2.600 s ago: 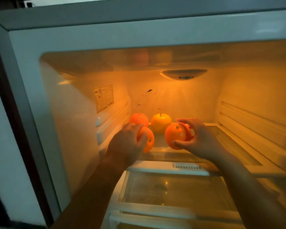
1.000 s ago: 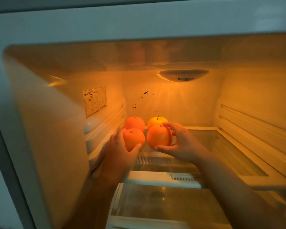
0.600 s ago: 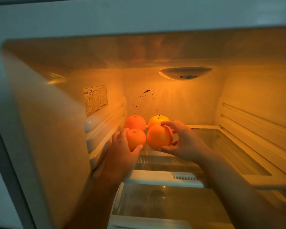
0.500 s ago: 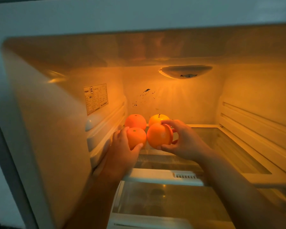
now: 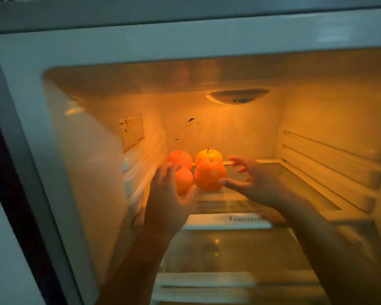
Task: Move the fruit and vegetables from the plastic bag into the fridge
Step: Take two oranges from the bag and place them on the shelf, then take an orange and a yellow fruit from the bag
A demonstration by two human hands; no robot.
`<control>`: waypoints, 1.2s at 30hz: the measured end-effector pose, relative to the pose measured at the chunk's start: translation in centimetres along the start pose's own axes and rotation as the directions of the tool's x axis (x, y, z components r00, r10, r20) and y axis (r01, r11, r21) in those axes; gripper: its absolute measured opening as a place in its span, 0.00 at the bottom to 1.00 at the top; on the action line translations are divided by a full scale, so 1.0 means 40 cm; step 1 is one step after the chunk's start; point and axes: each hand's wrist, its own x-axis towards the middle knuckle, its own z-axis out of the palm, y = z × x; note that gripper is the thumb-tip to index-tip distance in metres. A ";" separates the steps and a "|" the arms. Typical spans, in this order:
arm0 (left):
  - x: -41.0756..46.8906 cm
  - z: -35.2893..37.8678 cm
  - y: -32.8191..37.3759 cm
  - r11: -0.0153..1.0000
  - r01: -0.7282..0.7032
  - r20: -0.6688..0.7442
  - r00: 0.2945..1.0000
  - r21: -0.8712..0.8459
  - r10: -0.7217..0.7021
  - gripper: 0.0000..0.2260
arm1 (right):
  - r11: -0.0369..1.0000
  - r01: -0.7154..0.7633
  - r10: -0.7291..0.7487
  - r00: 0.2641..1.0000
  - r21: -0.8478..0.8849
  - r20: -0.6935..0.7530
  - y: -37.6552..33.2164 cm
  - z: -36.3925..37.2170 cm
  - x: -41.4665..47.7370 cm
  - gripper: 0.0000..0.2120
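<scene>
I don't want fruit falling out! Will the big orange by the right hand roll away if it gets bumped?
Probably a little. The orange is round and sits on a smooth glass shelf, so a nudge could roll it. The other orange and the yellow fruit sit close by and would likely stop it going left or back.

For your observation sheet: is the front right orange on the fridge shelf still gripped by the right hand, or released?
Released. The front right orange sits on the glass shelf; the right hand is spread open beside it, thumb near its side.

A printed label (image 5: 131,132) and a dome lamp (image 5: 238,96) inside.
</scene>
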 end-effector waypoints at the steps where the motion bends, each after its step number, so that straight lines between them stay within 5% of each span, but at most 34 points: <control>1: -0.014 -0.010 0.001 0.999 -0.029 0.002 1.000 -0.022 0.029 0.24 | 1.000 -0.015 0.015 1.000 -0.007 -0.016 -0.004 -0.010 -0.027 0.35; 9: -0.180 -0.117 0.015 0.951 -0.122 0.200 0.962 -0.285 0.184 0.18 | 0.978 0.001 0.036 0.984 0.211 -0.173 -0.076 -0.029 -0.310 0.20; 15: -0.369 -0.120 0.013 0.902 -0.111 0.448 0.838 -0.418 0.311 0.18 | 0.979 -0.173 0.186 0.973 0.104 -0.135 -0.071 0.040 -0.596 0.23; 21: -0.610 -0.077 0.044 0.913 -0.161 0.715 0.576 -0.375 0.395 0.20 | 0.848 -0.523 0.529 0.846 -0.089 0.070 -0.100 0.103 -0.958 0.26; 25: -0.767 -0.088 0.124 0.880 -0.173 0.791 0.387 -0.443 0.474 0.21 | 0.726 -0.671 0.681 0.732 -0.152 0.020 -0.152 0.088 -1.173 0.24; 30: -0.958 -0.132 0.277 0.809 -0.201 0.793 0.171 -0.553 0.585 0.21 | 0.550 -0.817 0.823 0.565 -0.175 -0.053 -0.247 0.010 -1.443 0.27; 36: -1.232 -0.247 0.572 0.683 -0.176 0.695 -0.004 -0.709 0.719 0.21 | 0.348 -0.918 0.904 0.382 -0.188 -0.192 -0.420 -0.129 -1.829 0.27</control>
